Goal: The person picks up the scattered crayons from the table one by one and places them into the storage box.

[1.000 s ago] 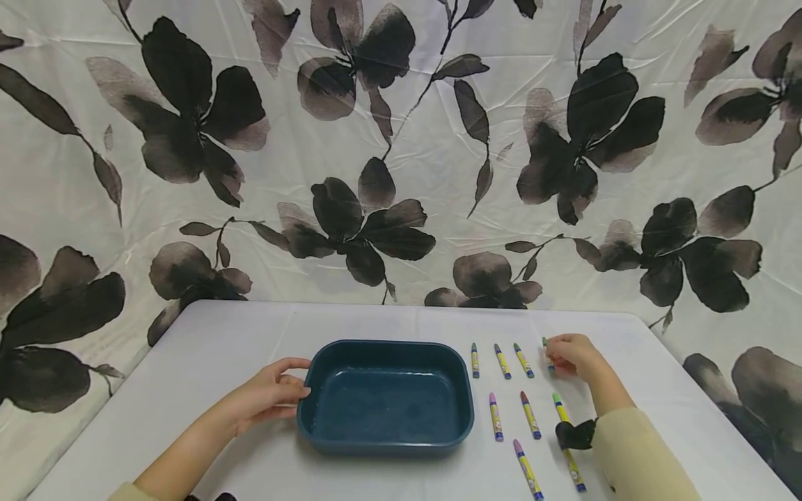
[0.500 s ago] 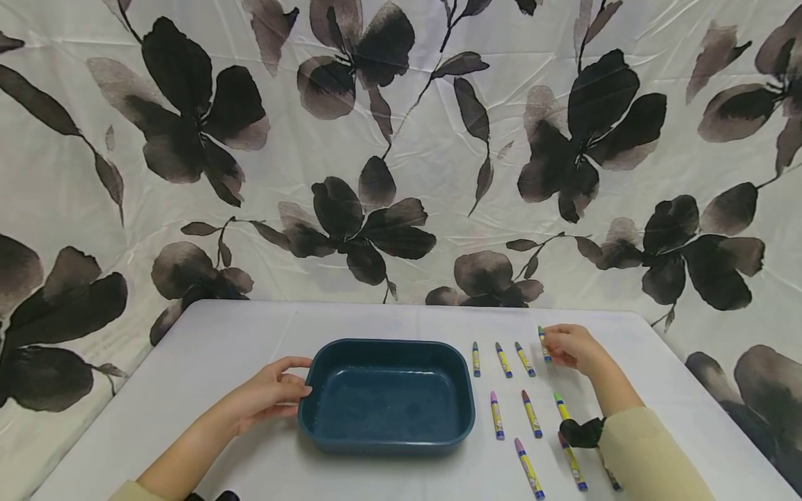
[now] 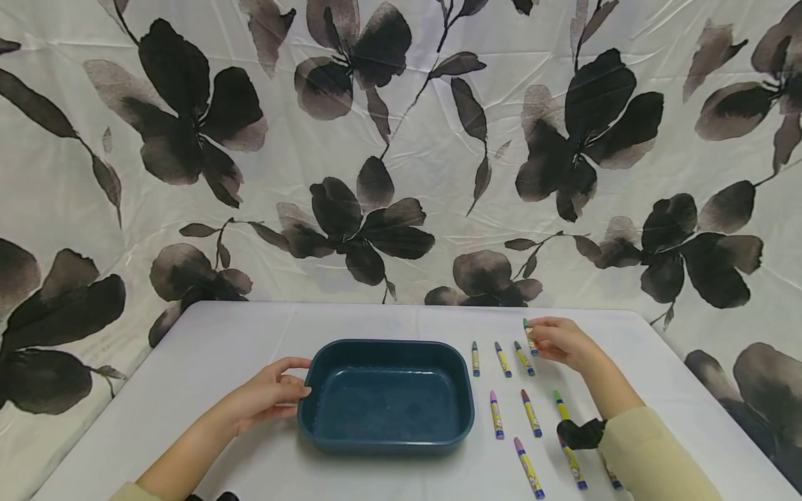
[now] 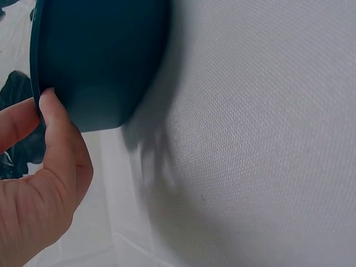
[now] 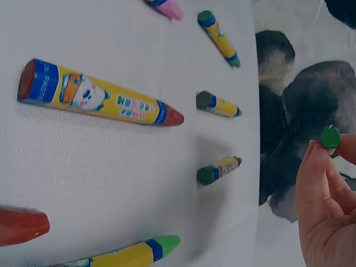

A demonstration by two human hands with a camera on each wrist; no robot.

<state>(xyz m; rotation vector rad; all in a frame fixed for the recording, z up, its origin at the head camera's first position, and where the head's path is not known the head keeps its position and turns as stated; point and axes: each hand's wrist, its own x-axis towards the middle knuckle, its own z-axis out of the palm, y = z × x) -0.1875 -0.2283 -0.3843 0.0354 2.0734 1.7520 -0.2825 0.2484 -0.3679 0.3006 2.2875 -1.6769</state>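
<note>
At the left end of the dark blue rectangular tub [image 3: 385, 445], my left hand [image 3: 266, 393] holds the rim; the left wrist view has the thumb [image 4: 53, 108] against its outer wall. My right hand [image 3: 567, 341] pinches a green oil pastel [image 3: 530, 337] between thumb and fingertips, over the far right of the table. In the right wrist view only the green end [image 5: 330, 137] of that pastel shows. Just below the hand lies a dark green pastel [image 3: 524, 359], the nearest of the back row.
Several more oil pastels lie in rows right of the tub, among them a brown-red one [image 3: 531, 413], a pink one [image 3: 496, 415] and a purple one [image 3: 529, 467]. The right sleeve [image 3: 651, 452] partly covers others. A floral cloth [image 3: 401, 139] hangs behind the white table [image 3: 250, 327].
My right hand has lifted the green pastel from the back row and carried it left and farther back. The left hand and the tub have stayed in place.
</note>
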